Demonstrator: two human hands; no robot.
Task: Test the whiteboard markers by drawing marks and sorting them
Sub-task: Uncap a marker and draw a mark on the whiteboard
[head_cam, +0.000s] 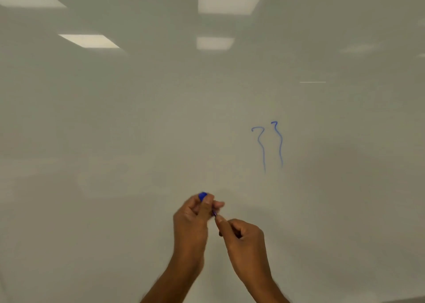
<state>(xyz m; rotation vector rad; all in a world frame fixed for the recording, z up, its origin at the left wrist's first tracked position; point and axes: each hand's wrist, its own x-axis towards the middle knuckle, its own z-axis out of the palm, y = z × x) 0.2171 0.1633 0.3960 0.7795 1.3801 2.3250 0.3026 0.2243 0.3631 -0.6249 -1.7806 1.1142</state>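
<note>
Holding: blue cap (202,196) pinched by left hand (192,222) fingers; marker (214,213), mostly hidden, gripped in curled right hand (247,236), low before whiteboard (115,141). Done: two blue marks (280,146). Outstanding, apparently: capping, sorting.

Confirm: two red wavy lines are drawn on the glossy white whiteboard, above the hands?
No. The head view shows the two wavy lines are blue, not red, drawn on the glossy white whiteboard, above the left hand and right hand.
</note>
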